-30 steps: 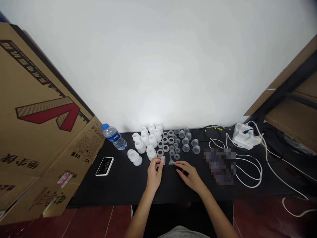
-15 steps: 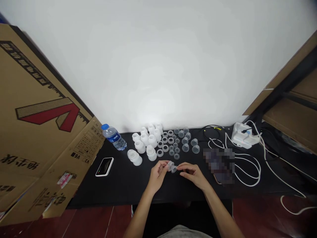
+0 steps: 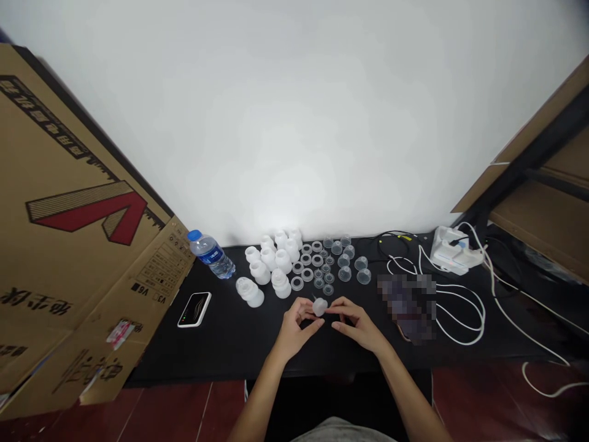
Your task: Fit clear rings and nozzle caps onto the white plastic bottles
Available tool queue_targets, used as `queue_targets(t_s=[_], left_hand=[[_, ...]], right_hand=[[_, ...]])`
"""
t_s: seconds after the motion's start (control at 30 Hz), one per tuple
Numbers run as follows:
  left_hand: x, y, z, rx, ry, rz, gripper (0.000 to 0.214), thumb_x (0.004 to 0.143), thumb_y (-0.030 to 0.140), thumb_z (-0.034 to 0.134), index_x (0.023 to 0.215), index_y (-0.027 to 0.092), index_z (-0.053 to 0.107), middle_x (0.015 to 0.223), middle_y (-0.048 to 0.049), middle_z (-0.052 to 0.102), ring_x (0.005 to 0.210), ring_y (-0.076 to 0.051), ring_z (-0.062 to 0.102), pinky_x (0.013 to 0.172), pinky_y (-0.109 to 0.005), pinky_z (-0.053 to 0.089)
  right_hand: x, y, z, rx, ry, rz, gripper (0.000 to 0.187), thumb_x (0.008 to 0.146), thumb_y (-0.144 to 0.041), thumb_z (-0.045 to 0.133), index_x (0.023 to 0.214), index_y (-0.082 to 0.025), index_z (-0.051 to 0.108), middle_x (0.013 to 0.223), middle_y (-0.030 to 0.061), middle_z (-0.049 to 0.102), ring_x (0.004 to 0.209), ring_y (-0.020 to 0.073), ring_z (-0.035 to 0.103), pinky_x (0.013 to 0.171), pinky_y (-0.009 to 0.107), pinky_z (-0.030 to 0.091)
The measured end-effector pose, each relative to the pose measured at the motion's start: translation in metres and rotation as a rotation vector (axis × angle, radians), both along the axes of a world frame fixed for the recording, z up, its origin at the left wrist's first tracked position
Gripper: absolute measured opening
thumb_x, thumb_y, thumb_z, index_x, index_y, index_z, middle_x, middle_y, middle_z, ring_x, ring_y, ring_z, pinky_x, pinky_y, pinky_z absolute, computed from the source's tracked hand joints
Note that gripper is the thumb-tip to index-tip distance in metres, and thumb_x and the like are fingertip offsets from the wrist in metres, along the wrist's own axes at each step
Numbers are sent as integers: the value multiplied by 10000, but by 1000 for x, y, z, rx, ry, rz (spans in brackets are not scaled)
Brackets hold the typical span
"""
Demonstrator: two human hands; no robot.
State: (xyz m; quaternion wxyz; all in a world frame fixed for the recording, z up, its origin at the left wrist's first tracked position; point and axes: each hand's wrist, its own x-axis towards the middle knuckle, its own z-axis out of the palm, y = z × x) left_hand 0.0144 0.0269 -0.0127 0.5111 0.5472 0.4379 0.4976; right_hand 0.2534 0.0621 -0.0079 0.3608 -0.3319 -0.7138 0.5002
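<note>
Left hand [image 3: 294,324] and right hand [image 3: 359,324] meet above the near edge of the black worktop [image 3: 239,344]. Between them sits one small part [image 3: 319,306], held just clear of the surface.

Part: translucent white plastic, rounded and cup-like, with a thin stub at its top. Finer detail is too small to tell.

Grip, left: thumb and fingers clamped on the part's left side. Grip, right: thumb and forefinger tips closed against its right side.

Beyond the grip, toward the wall:
- a cluster of white bottles [image 3: 275,263], ahead and to the left;
- flat rings [image 3: 307,263] in rows, straight ahead;
- small clear caps [image 3: 344,260], ahead and to the right.

Left of the grip: a phone [image 3: 194,309] lying flat, a water bottle [image 3: 210,253] on its side, and a cardboard box [image 3: 73,245] leaning at the worktop's end.

Right of the grip: looped white cables [image 3: 460,307] and a white charger [image 3: 453,255], well apart from the hands.
</note>
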Motion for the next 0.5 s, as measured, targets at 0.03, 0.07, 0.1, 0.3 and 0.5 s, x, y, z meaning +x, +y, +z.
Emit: queue_targets(t_s=[0.03, 0.07, 0.1, 0.3, 0.5], left_hand=[[0, 0, -1, -6, 8, 0, 384, 907, 434, 852, 1139, 226, 628, 1099, -83, 813, 987, -229, 802, 933, -395, 653], [-1, 0, -2, -13, 17, -3, 362, 929, 448, 827, 1135, 225, 630, 1094, -82, 813, 972, -224, 802, 930, -391, 652], [-1, 0, -3, -21, 22, -6, 347, 951, 467, 798, 1135, 225, 631, 1090, -81, 814, 962, -222, 804, 925, -391, 654], [-2, 2, -11, -32, 39, 17, 356, 1011, 538, 692, 1178, 227, 647, 1027, -68, 821, 867, -226, 804, 825, -394, 682], [-3, 1, -11, 12, 88, -10, 310, 1017, 485, 687, 1184, 225, 697, 1022, -69, 806, 883, -223, 782, 808, -369, 679]], right_hand=[[0, 0, 1, -1, 1, 11, 347, 993, -548, 758, 1248, -325, 831, 1155, 51, 688, 878, 178, 624, 758, 307, 536], [-1, 0, 1, -3, 1, 18, 326, 994, -547, 758, 1210, -317, 841, 1145, 52, 694, 890, 183, 635, 764, 309, 538], [-1, -1, 2, -5, 6, 16, 311, 995, -551, 757, 1160, -305, 849, 1131, 54, 701, 896, 188, 646, 772, 314, 542], [-4, 1, -1, -15, 75, -123, 401, 1008, -587, 723, 851, -221, 768, 967, 67, 734, 879, 215, 690, 802, 346, 566], [-10, -3, -3, 8, -35, -158, 272, 1000, -516, 749, 1001, -248, 790, 929, 29, 743, 744, 177, 638, 702, 310, 527]])
